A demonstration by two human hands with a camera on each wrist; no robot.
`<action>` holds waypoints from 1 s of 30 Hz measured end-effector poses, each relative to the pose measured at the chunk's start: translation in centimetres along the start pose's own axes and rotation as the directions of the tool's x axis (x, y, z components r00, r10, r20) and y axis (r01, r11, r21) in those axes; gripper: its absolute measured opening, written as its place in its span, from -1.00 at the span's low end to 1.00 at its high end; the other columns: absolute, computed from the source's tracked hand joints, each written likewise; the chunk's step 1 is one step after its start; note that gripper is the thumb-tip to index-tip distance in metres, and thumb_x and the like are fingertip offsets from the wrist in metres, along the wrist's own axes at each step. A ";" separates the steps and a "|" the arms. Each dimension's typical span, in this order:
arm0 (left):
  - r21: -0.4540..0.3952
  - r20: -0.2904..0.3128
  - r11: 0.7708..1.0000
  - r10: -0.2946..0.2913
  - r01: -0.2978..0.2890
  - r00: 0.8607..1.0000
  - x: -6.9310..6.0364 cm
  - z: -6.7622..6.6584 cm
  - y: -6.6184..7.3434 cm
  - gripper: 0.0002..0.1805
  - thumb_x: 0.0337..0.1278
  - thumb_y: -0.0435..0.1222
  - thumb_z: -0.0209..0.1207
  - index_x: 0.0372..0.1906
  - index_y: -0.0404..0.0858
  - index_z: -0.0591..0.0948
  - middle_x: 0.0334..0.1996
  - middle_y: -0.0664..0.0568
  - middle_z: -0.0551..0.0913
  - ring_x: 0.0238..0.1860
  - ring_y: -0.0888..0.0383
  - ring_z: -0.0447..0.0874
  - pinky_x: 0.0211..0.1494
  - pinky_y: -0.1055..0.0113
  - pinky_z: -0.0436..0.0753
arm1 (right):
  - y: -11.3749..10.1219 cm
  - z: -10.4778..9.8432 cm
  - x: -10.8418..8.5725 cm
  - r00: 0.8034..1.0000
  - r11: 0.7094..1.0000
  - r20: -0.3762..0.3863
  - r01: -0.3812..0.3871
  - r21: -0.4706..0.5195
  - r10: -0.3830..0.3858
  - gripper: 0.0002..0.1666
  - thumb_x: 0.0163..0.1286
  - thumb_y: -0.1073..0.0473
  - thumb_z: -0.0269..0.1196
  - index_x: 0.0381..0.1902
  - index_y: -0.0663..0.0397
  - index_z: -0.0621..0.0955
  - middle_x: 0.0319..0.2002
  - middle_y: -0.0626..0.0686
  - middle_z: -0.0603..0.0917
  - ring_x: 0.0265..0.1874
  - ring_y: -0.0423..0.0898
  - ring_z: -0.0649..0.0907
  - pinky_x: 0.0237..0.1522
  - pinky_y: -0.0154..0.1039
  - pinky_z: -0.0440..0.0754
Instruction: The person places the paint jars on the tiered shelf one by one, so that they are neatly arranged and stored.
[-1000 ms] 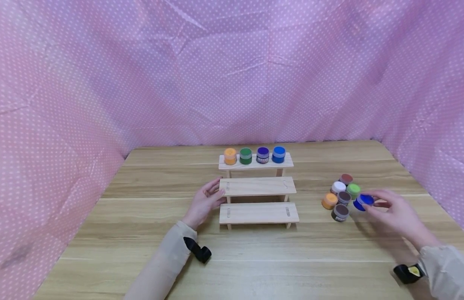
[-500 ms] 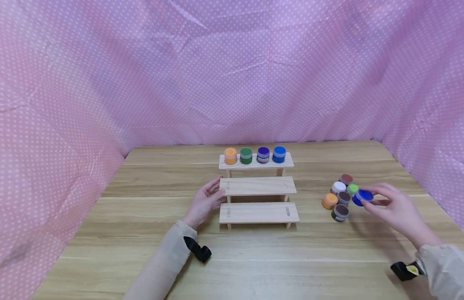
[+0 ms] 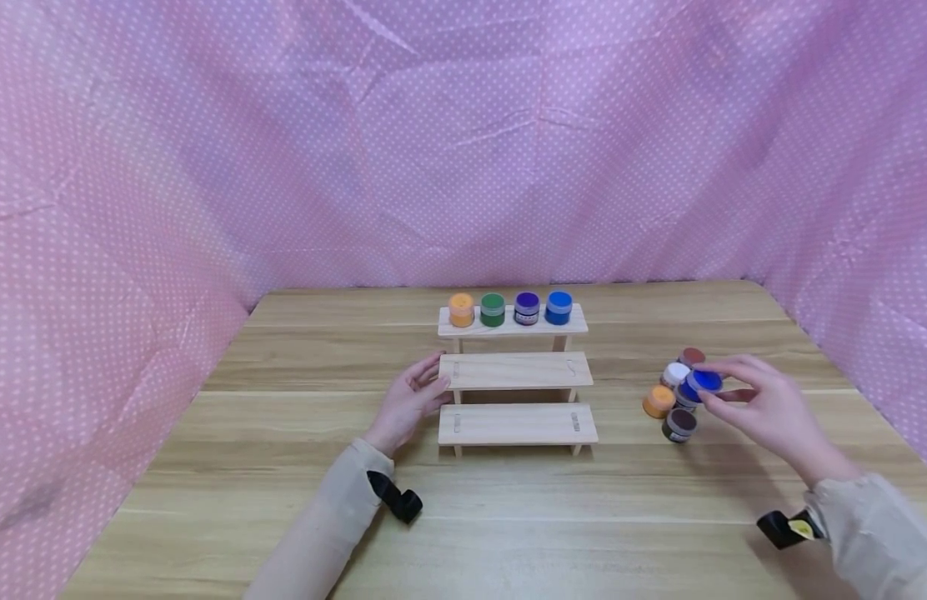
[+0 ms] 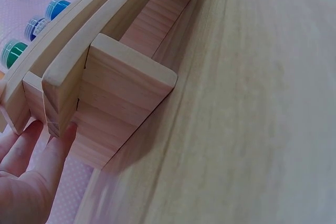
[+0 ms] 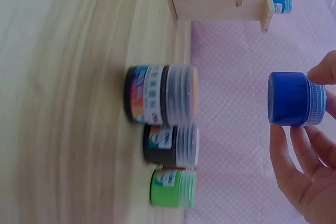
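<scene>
- Pink-lilac cloth with white dots [image 3: 463,150] hangs behind the worktop [image 3: 508,533] and at both sides.
- Dark blue jar [image 3: 702,383]: off the worktop, above the loose jars at the right; its lid and side show no writing in the right wrist view.
- Right hand [image 3: 771,408]: thumb and fingers pinch this jar around its lid end.
- Nearest dark jar [image 5: 160,94]: its label [image 5: 151,93] has a white panel of Chinese characters beside a multicoloured patch — too blurred to read surely.
- Light green jar [image 5: 173,188]: a small label with pale lettering, too small to make out.
- White jar [image 3: 675,374], orange jar [image 3: 659,402] and reddish-brown jar [image 3: 692,357]: standing close together in that same group.
- Left hand [image 3: 407,404]: fingers mostly straight, tips touching the left end of the rack's middle board, well apart from the right hand.
- Wooden rack [image 3: 514,371]: three stepped boards of pale wood, the lowest marked by small dark patches near its ends.
- Top board, left to right: orange, green, violet and lighter blue jars [image 3: 558,307]; the violet one bears a pale printed label, illegible.
- Worktop surface: light brown, with wood grain running sideways — smooth, faintly shiny in front.
</scene>
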State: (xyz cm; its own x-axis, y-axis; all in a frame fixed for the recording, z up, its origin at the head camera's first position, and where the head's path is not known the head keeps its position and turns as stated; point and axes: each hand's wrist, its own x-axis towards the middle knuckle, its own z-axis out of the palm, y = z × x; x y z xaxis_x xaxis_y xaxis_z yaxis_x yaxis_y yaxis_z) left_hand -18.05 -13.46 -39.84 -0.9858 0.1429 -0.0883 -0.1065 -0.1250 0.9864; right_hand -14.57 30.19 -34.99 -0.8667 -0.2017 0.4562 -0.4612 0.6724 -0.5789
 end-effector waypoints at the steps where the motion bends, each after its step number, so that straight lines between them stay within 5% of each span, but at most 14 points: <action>1: 0.002 0.000 1.000 0.000 0.000 1.000 0.0 0.0 0.0 -0.41 0.29 -0.49 0.02 0.40 -0.35 0.21 0.32 -0.34 0.32 0.01 0.12 0.58 0.17 0.12 0.60 | -0.2 0.1 0.1 1.000 1.000 0.001 0.000 0.001 0.000 -0.60 0.01 0.50 0.37 -0.11 0.34 0.64 -0.18 -0.55 0.44 -0.22 -0.65 0.44 -0.35 -0.69 0.57; 9: -0.017 -0.011 1.000 -0.012 0.011 1.000 -0.1 0.1 0.1 -0.42 0.29 -0.49 0.02 0.40 -0.33 0.22 0.31 -0.31 0.34 0.01 0.13 0.58 0.17 0.13 0.60 | -0.9 1.1 1.0 0.999 0.999 -0.005 0.041 -0.001 -0.041 -0.61 0.01 0.51 0.37 -0.13 0.35 0.64 -0.14 -0.55 0.42 -0.20 -0.66 0.44 -0.32 -0.70 0.56; 23: -0.006 -0.005 1.000 -0.024 0.024 1.000 -0.2 0.1 0.4 -0.41 0.30 -0.47 0.02 0.41 -0.32 0.20 0.31 -0.30 0.35 0.01 0.13 0.58 0.18 0.11 0.59 | -2.3 2.5 2.4 0.999 0.999 0.038 0.027 0.037 -0.029 -0.63 0.06 0.47 0.37 -0.11 0.31 0.65 -0.17 0.08 0.59 -0.26 -0.62 0.48 -0.34 -0.65 0.61; 30: -0.002 -0.003 1.000 -0.028 0.028 1.000 -0.2 0.1 0.5 -0.41 0.31 -0.47 0.01 0.41 -0.31 0.20 0.31 -0.29 0.34 0.00 0.14 0.59 0.17 0.13 0.59 | -3.1 3.3 3.0 0.994 0.998 0.106 -0.005 0.062 -0.002 -0.64 0.11 0.43 0.34 -0.07 0.33 0.62 -0.13 0.17 0.57 -0.39 -0.53 0.57 -0.43 -0.53 0.67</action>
State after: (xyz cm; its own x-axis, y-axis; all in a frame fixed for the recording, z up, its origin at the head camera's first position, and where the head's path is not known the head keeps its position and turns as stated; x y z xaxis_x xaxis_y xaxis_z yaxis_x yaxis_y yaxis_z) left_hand -17.87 -13.49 -39.35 -0.9828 0.1435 -0.1163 -0.1343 -0.1226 0.9833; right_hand -16.39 25.16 -34.03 -0.8811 -0.2774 0.3830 -0.4680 0.6283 -0.6215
